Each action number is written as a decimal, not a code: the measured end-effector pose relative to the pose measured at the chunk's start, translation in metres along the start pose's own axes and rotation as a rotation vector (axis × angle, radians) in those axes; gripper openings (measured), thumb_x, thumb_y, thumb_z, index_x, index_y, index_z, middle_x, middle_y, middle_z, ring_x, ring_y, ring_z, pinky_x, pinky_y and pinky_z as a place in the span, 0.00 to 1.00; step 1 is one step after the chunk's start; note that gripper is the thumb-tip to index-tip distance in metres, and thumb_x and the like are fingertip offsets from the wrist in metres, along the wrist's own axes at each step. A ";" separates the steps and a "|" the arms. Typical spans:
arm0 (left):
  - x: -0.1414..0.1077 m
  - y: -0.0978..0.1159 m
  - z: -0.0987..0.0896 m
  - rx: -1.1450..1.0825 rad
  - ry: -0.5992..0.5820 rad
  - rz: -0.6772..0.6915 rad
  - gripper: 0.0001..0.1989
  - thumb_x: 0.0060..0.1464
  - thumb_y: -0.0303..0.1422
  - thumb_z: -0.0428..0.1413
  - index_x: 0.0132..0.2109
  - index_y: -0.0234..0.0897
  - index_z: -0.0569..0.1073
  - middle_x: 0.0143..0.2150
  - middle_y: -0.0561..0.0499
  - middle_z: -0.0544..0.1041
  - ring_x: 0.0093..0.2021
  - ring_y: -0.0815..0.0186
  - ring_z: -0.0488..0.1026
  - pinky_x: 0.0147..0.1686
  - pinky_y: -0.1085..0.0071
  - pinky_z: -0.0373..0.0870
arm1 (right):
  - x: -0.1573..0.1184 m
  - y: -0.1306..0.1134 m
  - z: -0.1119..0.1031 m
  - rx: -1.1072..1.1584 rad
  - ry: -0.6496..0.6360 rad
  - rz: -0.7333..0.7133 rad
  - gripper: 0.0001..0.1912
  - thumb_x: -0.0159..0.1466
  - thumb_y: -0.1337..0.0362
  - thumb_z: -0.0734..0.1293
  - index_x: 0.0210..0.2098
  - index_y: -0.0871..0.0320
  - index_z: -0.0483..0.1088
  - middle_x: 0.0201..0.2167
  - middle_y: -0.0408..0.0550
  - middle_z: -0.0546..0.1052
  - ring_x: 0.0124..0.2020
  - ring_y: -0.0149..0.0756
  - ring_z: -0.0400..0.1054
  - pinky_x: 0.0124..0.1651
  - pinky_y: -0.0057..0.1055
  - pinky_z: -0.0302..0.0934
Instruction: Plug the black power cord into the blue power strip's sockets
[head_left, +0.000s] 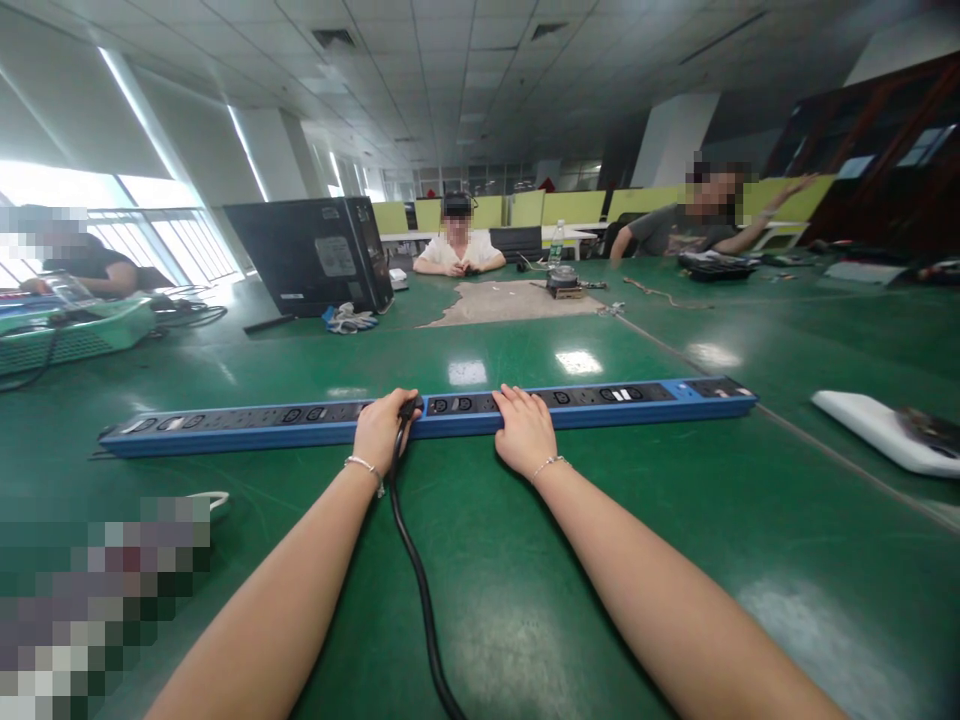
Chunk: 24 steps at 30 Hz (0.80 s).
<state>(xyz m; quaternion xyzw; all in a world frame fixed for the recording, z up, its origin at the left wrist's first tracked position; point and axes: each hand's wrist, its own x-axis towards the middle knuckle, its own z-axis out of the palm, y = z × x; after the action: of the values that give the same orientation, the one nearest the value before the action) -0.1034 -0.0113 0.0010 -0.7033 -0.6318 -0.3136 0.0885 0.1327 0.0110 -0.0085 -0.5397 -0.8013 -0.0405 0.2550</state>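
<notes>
A long blue power strip [637,405] with black socket panels lies across the green table. Near its middle, my left hand [382,428] is closed on the black plug [409,408] of a cable, against the strip's top. From there the black cable [420,580] runs down toward the table's near edge. My right hand [525,428] rests on the strip a little to the right, fingers spread over its top and thumb at the front side. Whether the plug sits in a socket is hidden by my left hand.
A black computer case [307,255] stands at the back left beside gloves [349,319]. A green basket [82,335] is at the far left, a white object [870,425] at the right. Three people sit around the table. A blurred-out object lies at the lower left.
</notes>
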 end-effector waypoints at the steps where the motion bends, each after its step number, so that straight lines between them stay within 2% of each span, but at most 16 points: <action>1: 0.000 0.001 0.002 -0.015 0.008 0.005 0.15 0.55 0.39 0.49 0.47 0.39 0.70 0.38 0.47 0.77 0.39 0.60 0.74 0.42 0.67 0.67 | 0.000 0.000 0.000 -0.003 0.004 -0.003 0.29 0.55 0.70 0.58 0.57 0.60 0.61 0.60 0.48 0.62 0.62 0.38 0.50 0.63 0.39 0.38; 3: 0.000 0.004 0.001 -0.068 0.053 -0.014 0.14 0.54 0.38 0.49 0.46 0.39 0.70 0.39 0.47 0.77 0.40 0.61 0.74 0.43 0.67 0.67 | 0.000 0.001 0.000 -0.009 0.016 -0.007 0.29 0.55 0.70 0.58 0.57 0.60 0.61 0.60 0.48 0.62 0.61 0.38 0.51 0.63 0.38 0.38; 6: 0.005 0.003 -0.010 -0.163 0.258 -0.169 0.15 0.55 0.37 0.49 0.48 0.40 0.68 0.43 0.48 0.76 0.41 0.63 0.73 0.43 0.68 0.67 | 0.000 0.002 0.000 -0.009 0.017 -0.013 0.28 0.56 0.70 0.58 0.57 0.60 0.61 0.60 0.48 0.62 0.61 0.38 0.51 0.63 0.38 0.39; 8: 0.008 -0.006 -0.023 -0.171 0.388 -0.272 0.17 0.55 0.39 0.49 0.51 0.40 0.66 0.43 0.49 0.75 0.40 0.64 0.73 0.43 0.68 0.67 | 0.000 0.002 0.000 -0.005 0.007 -0.015 0.28 0.56 0.70 0.58 0.57 0.60 0.61 0.60 0.48 0.62 0.61 0.38 0.50 0.63 0.39 0.39; 9: 0.008 -0.014 -0.029 -0.154 0.397 -0.299 0.18 0.54 0.39 0.50 0.51 0.40 0.66 0.42 0.49 0.75 0.40 0.63 0.73 0.42 0.67 0.67 | 0.000 0.002 -0.001 -0.003 0.001 -0.015 0.29 0.56 0.70 0.58 0.57 0.60 0.61 0.60 0.49 0.62 0.61 0.38 0.50 0.63 0.39 0.39; 12: 0.002 -0.049 -0.046 -0.115 0.376 -0.406 0.18 0.52 0.39 0.52 0.50 0.40 0.68 0.39 0.49 0.75 0.38 0.63 0.73 0.41 0.66 0.68 | 0.001 0.002 -0.001 -0.004 -0.011 -0.012 0.29 0.56 0.70 0.58 0.58 0.60 0.61 0.60 0.49 0.62 0.62 0.38 0.50 0.62 0.39 0.39; 16: -0.011 -0.089 -0.054 -0.141 0.278 -0.398 0.16 0.49 0.37 0.53 0.46 0.41 0.70 0.38 0.50 0.76 0.37 0.64 0.73 0.41 0.67 0.69 | 0.001 0.002 -0.001 -0.005 -0.009 -0.014 0.29 0.56 0.70 0.58 0.58 0.59 0.61 0.60 0.49 0.62 0.62 0.38 0.50 0.62 0.40 0.40; 19: -0.015 -0.101 -0.052 -0.135 0.185 -0.375 0.17 0.48 0.39 0.53 0.46 0.41 0.70 0.37 0.49 0.76 0.37 0.62 0.73 0.41 0.66 0.69 | 0.001 0.002 0.000 -0.005 0.001 -0.014 0.29 0.56 0.70 0.58 0.57 0.60 0.61 0.60 0.48 0.62 0.61 0.38 0.51 0.62 0.39 0.40; 24: -0.016 -0.104 -0.046 -0.103 0.062 -0.321 0.21 0.50 0.43 0.51 0.49 0.41 0.69 0.39 0.47 0.77 0.40 0.58 0.74 0.42 0.64 0.68 | 0.001 0.002 0.000 0.003 0.004 -0.016 0.29 0.55 0.70 0.58 0.57 0.60 0.61 0.60 0.49 0.62 0.61 0.38 0.51 0.62 0.39 0.40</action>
<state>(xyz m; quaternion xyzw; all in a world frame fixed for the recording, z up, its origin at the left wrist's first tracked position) -0.2166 -0.0294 0.0003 -0.5871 -0.7160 -0.3772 0.0204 0.1344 0.0132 -0.0086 -0.5329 -0.8050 -0.0423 0.2571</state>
